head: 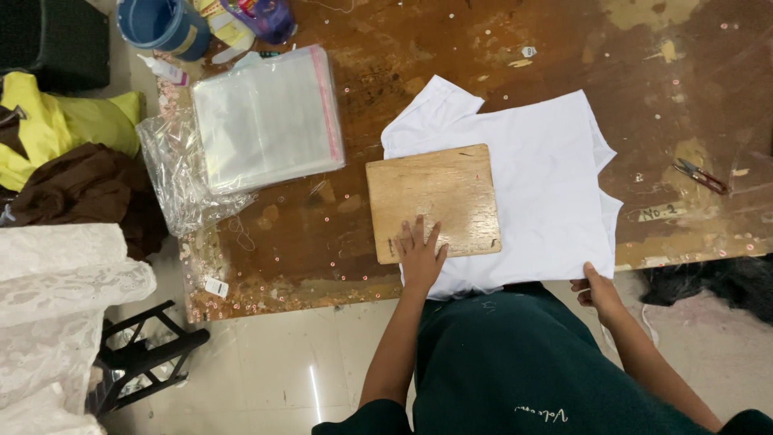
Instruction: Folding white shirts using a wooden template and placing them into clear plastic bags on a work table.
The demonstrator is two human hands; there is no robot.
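Under your left hand lies a wooden board, roughly square with rounded corners, pale tan with visible grain and a few dark marks near its edges. Your left hand rests flat on the board's near edge, fingers spread and extended, pressing down and gripping nothing. The board sits on top of a white garment, covering its left portion.

The white garment is plain, smooth and spread flat on the worn brown table. One sleeve-like flap projects beyond the board's far left corner. The garment's right side is folded over in layers, leaving a stepped edge.

Your right hand is at the garment's near right corner, thumb on top of the cloth and the fingers curled beneath the hem, pinching the fabric at the table edge. Your two hands are well apart, with the near edge of the garment running between them.

Beyond and left of your left hand lies a stack of clear plastic bags with a pink strip along one edge, resting partly on crumpled clear film. Right of your right hand, farther up the table, lies a small pair of thread snips. A blue cup stands at the far left corner of the table. Yellow and brown cloth is piled off the table, well left of your left hand.
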